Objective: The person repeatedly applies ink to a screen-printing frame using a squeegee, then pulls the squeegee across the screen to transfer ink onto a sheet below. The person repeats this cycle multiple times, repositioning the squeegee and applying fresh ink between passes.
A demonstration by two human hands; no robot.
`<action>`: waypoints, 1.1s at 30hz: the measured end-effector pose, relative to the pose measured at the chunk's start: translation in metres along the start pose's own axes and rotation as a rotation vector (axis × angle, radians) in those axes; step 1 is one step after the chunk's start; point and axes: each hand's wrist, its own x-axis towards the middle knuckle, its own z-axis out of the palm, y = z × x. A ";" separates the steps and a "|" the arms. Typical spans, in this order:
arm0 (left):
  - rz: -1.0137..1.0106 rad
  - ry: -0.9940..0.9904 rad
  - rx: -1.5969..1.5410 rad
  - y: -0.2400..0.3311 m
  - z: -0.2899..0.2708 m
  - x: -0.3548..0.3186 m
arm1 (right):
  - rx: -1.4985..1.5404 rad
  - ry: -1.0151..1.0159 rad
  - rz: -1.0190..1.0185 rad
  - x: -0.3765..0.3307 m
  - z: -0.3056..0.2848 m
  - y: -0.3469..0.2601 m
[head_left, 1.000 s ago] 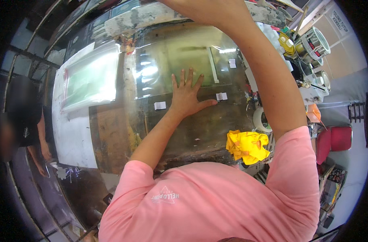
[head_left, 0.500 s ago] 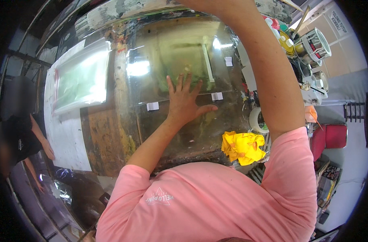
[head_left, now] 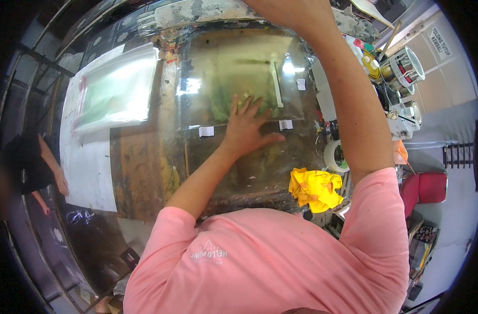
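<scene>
My left hand (head_left: 249,125) lies palm down with its fingers spread. Its fingertips rest on a clear plastic sheet (head_left: 205,112) that covers a greenish-yellow area of the worktop. Small white tabs (head_left: 206,131) sit along the sheet's near edge, on either side of the hand, and another white tab (head_left: 301,84) lies at its right. A narrow pale strip (head_left: 276,85) runs along the right part of the sheet. My right arm reaches far forward, and only the wrist end of my right hand (head_left: 281,9) shows at the top edge; its fingers are out of the picture.
A stack of clear plastic sheets (head_left: 116,89) lies on white paper (head_left: 87,178) at the left. Another person's hand (head_left: 62,186) is beside it. At the right are a crumpled yellow cloth (head_left: 316,189), a tape roll (head_left: 334,156), a paint can (head_left: 406,67) and a red chair (head_left: 432,187).
The view has shifted slightly, moving the table things rightward. My left hand stays spread on the sheet and my right arm stays stretched forward. The other person's lower hand has moved up.
</scene>
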 end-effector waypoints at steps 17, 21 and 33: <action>-0.712 0.043 0.162 -0.050 -0.084 -0.085 | 0.289 -0.724 0.088 -0.220 0.055 -0.032; -0.596 0.127 0.211 -0.065 -0.063 -0.100 | 0.225 -0.648 0.134 -0.255 0.068 -0.047; -0.565 0.178 0.112 -0.066 -0.069 -0.097 | 0.134 -0.608 0.009 -0.107 0.231 0.079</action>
